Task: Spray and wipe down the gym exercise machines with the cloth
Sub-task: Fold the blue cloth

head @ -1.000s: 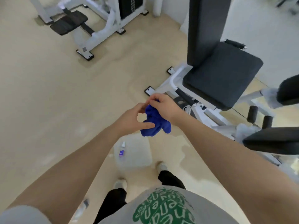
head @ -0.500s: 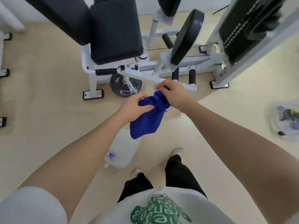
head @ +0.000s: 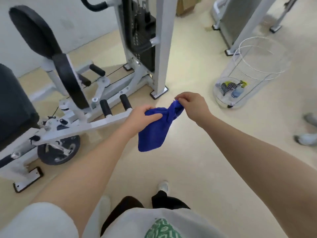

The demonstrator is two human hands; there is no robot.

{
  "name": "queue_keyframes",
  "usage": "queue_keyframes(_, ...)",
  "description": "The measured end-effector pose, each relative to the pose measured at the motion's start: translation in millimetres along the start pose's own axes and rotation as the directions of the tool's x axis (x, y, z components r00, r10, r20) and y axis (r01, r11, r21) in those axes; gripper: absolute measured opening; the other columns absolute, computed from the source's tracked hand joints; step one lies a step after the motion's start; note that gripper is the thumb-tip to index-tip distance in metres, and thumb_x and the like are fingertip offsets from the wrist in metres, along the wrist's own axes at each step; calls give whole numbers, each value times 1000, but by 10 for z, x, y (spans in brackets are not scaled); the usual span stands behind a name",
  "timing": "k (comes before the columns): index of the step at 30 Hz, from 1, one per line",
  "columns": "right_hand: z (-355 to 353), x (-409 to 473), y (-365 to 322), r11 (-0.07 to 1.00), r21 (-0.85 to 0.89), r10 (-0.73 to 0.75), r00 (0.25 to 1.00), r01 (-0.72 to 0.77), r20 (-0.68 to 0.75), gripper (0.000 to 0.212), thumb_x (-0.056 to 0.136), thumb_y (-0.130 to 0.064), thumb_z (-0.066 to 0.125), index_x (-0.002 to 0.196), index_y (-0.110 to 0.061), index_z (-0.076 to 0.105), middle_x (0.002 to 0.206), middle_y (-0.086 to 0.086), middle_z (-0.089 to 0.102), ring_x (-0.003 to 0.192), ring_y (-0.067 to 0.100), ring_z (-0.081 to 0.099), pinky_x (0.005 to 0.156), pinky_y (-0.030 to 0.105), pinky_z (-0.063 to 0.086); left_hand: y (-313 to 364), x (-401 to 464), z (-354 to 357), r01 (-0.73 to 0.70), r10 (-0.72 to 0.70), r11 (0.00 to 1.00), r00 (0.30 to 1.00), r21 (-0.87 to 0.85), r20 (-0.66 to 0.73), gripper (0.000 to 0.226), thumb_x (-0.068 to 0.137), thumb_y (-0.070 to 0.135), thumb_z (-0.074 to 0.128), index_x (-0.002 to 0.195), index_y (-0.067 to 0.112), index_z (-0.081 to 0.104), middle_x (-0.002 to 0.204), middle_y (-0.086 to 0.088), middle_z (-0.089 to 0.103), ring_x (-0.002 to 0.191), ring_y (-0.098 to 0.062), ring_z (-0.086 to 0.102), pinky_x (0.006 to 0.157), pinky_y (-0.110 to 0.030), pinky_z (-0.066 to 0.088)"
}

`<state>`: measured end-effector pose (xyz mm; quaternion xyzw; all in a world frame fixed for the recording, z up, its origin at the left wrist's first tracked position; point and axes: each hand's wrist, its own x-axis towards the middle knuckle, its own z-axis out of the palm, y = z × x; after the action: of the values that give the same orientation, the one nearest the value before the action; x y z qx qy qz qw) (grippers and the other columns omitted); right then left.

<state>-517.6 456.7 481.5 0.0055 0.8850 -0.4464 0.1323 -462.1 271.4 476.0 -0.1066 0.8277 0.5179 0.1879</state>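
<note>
A blue cloth [head: 152, 133] hangs in front of me, held by both hands. My left hand [head: 141, 115] grips its upper left edge, and my right hand [head: 192, 104] pinches a twisted upper corner. The rest of the cloth droops below my hands, above the floor. A white exercise machine [head: 82, 117] with black pads and foam rollers stands at the left, its frame bar just beside my left hand. No spray bottle is in either hand.
The machine's weight stack tower [head: 145, 43] rises behind my hands. A wire basket on wheels [head: 247, 78], holding spray bottles and cloths, stands at the right. Another machine's base [head: 240, 23] is far right. Someone's shoes [head: 307, 138] are at the right edge.
My view has swung right: the seat has slid off left, and the weight stack and wire basket have come in. The white jug at my feet is gone. My hands have spread, stretching the cloth.
</note>
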Motion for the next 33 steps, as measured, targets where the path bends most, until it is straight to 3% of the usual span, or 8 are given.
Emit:
queue_keyframes(9, -1573, 709, 733, 995, 15, 97, 979, -96, -179, 18, 90, -13, 48, 92, -13, 66, 94, -3, 66, 90, 16, 58, 76, 28, 45, 1293, 1535, 1100, -203, 169, 973, 951, 110, 259, 27, 71, 25, 72, 71, 8, 52, 106, 9, 61, 96, -15, 61, 80, -44, 53)
queue_keyframes(14, -2086, 1314, 1143, 988, -64, 121, 963, -141, -242, 12, 88, -24, 56, 90, -20, 67, 89, -6, 68, 89, 15, 61, 81, 32, 46, 1818, 2441, 1714, -246, 199, 966, 905, 79, 377, 23, 72, 5, 56, 57, 15, 43, 109, 12, 66, 91, -12, 62, 69, -23, 45)
queue_keyframes(17, -2432, 1760, 1245, 987, -82, 119, 970, -139, -212, 10, 86, -28, 62, 91, -21, 67, 85, -8, 65, 84, 14, 59, 76, 27, 43, 2165, 2979, 1968, -248, 213, 969, 876, 23, 433, 12, 67, 4, 47, 72, 14, 46, 90, -6, 63, 75, -17, 55, 64, -25, 41)
queue_keyframes(20, -2869, 2290, 1283, 991, -8, 127, 968, -132, -218, 6, 86, -22, 63, 88, -17, 66, 83, -2, 64, 82, 18, 59, 74, 31, 46, 2659, 3539, 2171, -274, 202, 959, 831, 66, 518, 46, 72, -10, 33, 97, 21, 55, 92, -9, 62, 78, -16, 61, 64, -20, 46)
queue_keyframes(23, -3285, 2754, 1380, 991, 30, 137, 961, -134, -238, 5, 87, -20, 61, 86, -17, 64, 82, 2, 64, 76, 17, 57, 66, 29, 47, 3179, 3976, 2374, -310, 222, 949, 793, 62, 567, 50, 72, -18, 27, 91, 12, 62, 86, -12, 62, 64, -8, 65, 57, -17, 48)
queue_keyframes(25, -3610, 3069, 1511, 992, 31, 130, 950, -126, -284, 7, 90, -19, 56, 86, -17, 61, 80, 0, 61, 74, 15, 52, 64, 25, 38, 3502, 4304, 2551, -345, 222, 933, 778, 105, 588, 44, 72, -16, 29, 92, 3, 64, 83, -7, 61, 59, -9, 61, 58, -22, 46)
queue_keyframes(28, -4153, 3527, 1707, 988, 69, 155, 927, -140, -342, 9, 95, -16, 46, 88, -15, 52, 80, -1, 54, 73, 16, 46, 57, 23, 31, 3949, 4781, 2867, -395, 185, 896, 746, 202, 640, 45, 73, -1, 32, 77, 29, 65, 72, 3, 67, 62, -24, 53, 56, -36, 42)
queue_keyframes(33, -4966, 4359, 2123, 973, 179, 207, 896, -146, -393, 12, 98, -21, 39, 89, -15, 45, 69, -3, 47, 62, 13, 41, 57, 27, 33, 4381, 5618, 3410, -496, 224, 807, 760, 322, 610, 23, 88, 10, 40, 94, 20, 60, 94, -3, 65, 84, -20, 56, 74, -29, 44)
